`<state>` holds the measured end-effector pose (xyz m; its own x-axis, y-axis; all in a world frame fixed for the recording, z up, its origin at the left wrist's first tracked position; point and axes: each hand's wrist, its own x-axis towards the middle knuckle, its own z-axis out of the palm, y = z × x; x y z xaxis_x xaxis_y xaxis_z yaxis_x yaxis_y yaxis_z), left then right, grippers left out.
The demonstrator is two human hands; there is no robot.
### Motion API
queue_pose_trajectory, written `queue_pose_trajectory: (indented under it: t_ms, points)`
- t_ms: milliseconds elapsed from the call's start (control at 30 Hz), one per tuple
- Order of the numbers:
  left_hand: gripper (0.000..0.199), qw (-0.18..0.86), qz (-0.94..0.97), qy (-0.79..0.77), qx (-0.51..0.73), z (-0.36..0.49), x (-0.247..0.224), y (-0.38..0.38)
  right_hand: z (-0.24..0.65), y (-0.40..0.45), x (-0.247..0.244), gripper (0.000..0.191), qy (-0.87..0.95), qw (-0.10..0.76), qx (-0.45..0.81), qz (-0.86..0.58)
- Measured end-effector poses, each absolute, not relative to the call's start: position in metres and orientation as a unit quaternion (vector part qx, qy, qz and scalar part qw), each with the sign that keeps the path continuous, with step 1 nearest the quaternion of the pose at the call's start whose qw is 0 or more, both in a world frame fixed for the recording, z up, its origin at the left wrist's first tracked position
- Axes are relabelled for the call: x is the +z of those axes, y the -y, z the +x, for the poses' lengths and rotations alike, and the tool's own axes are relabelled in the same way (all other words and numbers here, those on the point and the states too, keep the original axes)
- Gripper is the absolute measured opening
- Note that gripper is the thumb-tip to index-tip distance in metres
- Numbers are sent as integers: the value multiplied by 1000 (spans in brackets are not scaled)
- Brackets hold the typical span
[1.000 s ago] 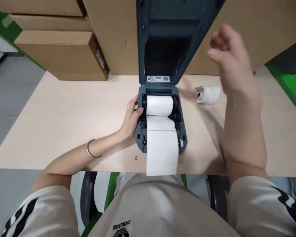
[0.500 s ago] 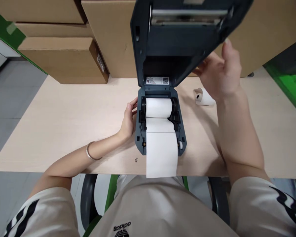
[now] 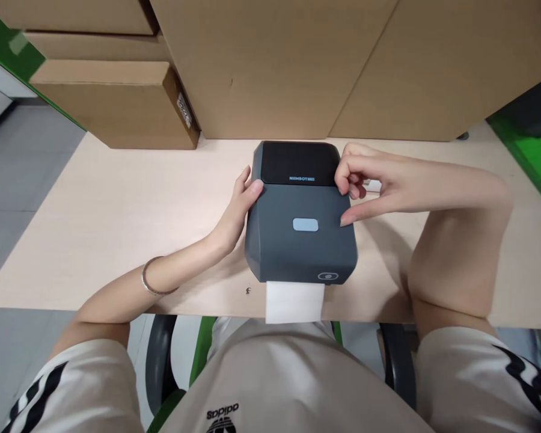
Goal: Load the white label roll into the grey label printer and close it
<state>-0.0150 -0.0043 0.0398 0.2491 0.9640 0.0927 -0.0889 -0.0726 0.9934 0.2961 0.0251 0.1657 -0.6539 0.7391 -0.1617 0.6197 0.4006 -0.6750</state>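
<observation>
A dark grey label printer [image 3: 282, 240] stands on the table before me, its lid down. A strip of white label paper [image 3: 294, 302] comes out at its front and hangs over the table edge. My left hand [image 3: 232, 219] holds the printer's left side, thumb on the top edge and fingers along the side. At the right edge of the lid is my right hand [image 3: 376, 180], its fingers curled against the edge and its thumb touching lower down. The paper roll inside is hidden by the lid. Behind my right hand a small white roll [image 3: 373, 186] is mostly covered.
Large cardboard boxes [image 3: 270, 72] line the back of the light wooden table [image 3: 162, 198]. A smaller cardboard box [image 3: 112, 114] stands at the back left. A small dark mark [image 3: 248, 291] shows near the table's front edge. Chair armrests [image 3: 160, 361] flank my body.
The printer's raised lid has come down and now covers the roll. My right hand has moved down with it to the lid's right edge. My left thumb now lies on the top edge.
</observation>
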Motion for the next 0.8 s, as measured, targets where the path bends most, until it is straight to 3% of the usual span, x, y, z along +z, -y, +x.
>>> queue_pose_trajectory:
  t_ms: [200,633,800]
  points:
    - [113,584,541,-389,464,-19,30,6,289,-23,169,80,844,22,332,-421]
    - [91,533,611,-336,479,-22,14,7,282,-16,165,80,846,19,304,-438]
    - [92,529,610,-324,493,-21,11,4,298,-15,174,76,833,2,317,-453]
